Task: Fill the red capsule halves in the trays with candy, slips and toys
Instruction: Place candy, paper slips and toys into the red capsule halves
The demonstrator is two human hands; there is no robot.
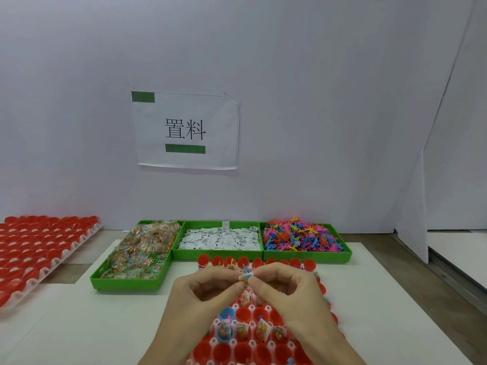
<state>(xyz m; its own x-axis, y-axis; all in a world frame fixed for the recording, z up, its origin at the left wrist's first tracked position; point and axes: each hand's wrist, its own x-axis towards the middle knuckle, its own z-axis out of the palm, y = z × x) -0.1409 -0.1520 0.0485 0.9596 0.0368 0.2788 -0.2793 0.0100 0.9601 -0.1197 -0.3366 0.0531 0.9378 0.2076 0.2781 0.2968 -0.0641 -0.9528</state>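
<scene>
A: State the layout, largest item first.

B: A white board [79, 325] covers the bench. The near tray [253, 349] of red capsule halves [243, 313] lies at 6 o'clock, its long axis running from 6 toward 12; its lower end is cut off by the frame edge and both hands cover its middle. A second tray [39, 256] of red halves sits at 9 o'clock, cut off on the left.

A: And the supply bins?

B: Three green bins stand beyond the near tray. The candy bin [137, 252] is at 10 o'clock, the slip bin [218, 239] at 12, the toy bin [303, 237] at 1.

A: Grip status?

B: The left hand [200, 293] and right hand [287, 288] meet above the tray's far rows. Both pinch one small candy packet [245, 277] between thumb and fingertips. The packet's orientation cannot be determined; the fingers hide most of it.

A: Filled cells?

B: One near row holds candy packets standing upright. One blue capsule half [226, 314] sits among the red. Contents of the far row are hard to make out.
</scene>
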